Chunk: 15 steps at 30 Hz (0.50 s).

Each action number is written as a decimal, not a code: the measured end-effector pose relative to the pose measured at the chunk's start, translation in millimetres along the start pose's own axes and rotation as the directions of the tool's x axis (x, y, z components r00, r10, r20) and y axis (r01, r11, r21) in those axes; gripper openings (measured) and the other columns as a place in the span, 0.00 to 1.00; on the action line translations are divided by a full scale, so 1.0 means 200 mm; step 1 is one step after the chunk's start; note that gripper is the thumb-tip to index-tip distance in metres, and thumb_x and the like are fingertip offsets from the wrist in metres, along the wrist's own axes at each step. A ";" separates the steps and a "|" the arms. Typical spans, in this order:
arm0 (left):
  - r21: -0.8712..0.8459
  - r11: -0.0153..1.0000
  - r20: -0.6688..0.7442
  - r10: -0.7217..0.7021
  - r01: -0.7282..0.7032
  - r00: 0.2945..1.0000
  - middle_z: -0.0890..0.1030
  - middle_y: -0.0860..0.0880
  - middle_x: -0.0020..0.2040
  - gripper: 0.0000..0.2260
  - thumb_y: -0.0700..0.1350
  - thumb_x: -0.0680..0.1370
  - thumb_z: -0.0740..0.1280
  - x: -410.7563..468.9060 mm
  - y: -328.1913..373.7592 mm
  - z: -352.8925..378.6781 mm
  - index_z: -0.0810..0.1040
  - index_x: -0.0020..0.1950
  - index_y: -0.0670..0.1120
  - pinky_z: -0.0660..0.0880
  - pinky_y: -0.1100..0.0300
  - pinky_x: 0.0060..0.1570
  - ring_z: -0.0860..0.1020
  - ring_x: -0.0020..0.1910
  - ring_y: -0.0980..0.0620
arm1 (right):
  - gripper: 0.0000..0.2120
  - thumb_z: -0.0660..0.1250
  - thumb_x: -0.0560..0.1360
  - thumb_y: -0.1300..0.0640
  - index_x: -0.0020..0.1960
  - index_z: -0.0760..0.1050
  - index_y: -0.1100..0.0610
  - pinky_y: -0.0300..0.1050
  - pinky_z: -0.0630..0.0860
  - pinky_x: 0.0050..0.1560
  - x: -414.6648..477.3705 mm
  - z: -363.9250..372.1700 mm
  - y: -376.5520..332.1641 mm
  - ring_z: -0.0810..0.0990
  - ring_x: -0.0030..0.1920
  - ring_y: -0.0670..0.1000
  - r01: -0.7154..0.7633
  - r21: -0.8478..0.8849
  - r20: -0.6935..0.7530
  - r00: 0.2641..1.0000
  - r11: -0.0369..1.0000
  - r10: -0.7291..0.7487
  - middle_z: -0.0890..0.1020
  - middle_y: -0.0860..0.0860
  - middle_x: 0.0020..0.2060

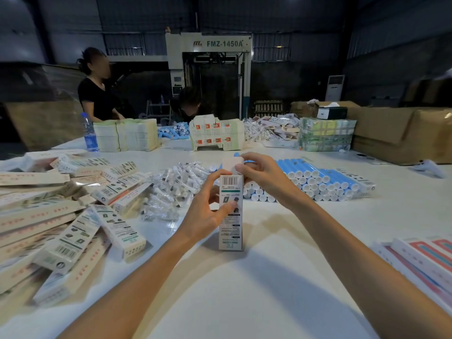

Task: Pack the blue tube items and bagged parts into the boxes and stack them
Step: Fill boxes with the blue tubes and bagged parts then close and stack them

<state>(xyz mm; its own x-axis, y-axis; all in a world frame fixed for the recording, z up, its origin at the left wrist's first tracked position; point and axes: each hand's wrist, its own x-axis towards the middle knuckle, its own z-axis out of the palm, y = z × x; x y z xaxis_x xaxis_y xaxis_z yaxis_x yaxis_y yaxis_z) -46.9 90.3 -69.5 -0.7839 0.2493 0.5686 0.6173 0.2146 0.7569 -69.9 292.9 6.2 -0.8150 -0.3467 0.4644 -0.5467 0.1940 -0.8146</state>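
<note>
A tall white printed box point(231, 231) stands upright on the white table point(244, 289) in the middle. My left hand point(208, 211) grips its upper left side, thumb across the front. My right hand point(259, 171) pinches the raised top flap point(230, 163) at the box's open end. A blue tube tip point(236, 154) shows just behind the flap. A stack of blue tubes point(315, 182) lies to the right behind my hands. A heap of clear bagged parts point(168, 189) lies to the left of the box.
Many packed boxes point(61, 216) lie heaped on the left. Red-and-white flat boxes point(425, 263) sit at the right edge. Bundled flat cartons point(217, 133), a water bottle point(90, 133) and large brown cartons point(396, 133) line the far side, where two people work.
</note>
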 end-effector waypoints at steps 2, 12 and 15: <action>0.004 1.000 -0.004 -0.007 0.007 1.000 0.86 0.52 0.57 0.30 0.44 0.81 0.75 0.00 -0.01 -0.01 0.66 0.78 0.60 0.80 0.58 0.61 0.84 0.59 0.48 | 0.09 0.66 0.84 0.60 0.63 0.75 0.62 0.58 0.83 0.48 0.02 -0.01 -0.01 0.86 0.48 0.61 0.077 -0.064 0.012 0.997 0.995 -0.076 0.86 0.62 0.48; -0.004 0.999 0.002 -0.038 0.038 0.999 0.86 0.53 0.58 0.30 0.45 0.81 0.74 -0.01 0.01 -0.01 0.65 0.78 0.64 0.81 0.58 0.58 0.84 0.58 0.50 | 0.13 0.68 0.82 0.66 0.65 0.82 0.60 0.49 0.86 0.43 0.03 -0.01 0.06 0.88 0.47 0.48 0.288 -0.269 -0.049 0.949 0.919 -0.311 0.87 0.46 0.50; -0.005 0.999 0.017 -0.038 0.038 0.999 0.86 0.52 0.59 0.31 0.45 0.81 0.74 -0.01 0.01 -0.01 0.65 0.79 0.62 0.81 0.52 0.60 0.84 0.60 0.49 | 0.15 0.68 0.81 0.68 0.65 0.83 0.58 0.55 0.85 0.44 0.02 -0.02 0.10 0.88 0.46 0.53 0.316 -0.290 -0.059 0.936 0.903 -0.347 0.88 0.52 0.50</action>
<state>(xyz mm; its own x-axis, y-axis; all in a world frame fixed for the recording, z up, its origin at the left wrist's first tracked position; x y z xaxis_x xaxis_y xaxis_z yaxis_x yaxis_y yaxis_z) -44.0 87.5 -67.8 -0.8055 0.2574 0.5337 0.5866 0.2192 0.7796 -84.5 298.1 -6.6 -0.5848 -0.3372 0.7377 -0.8072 0.3316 -0.4883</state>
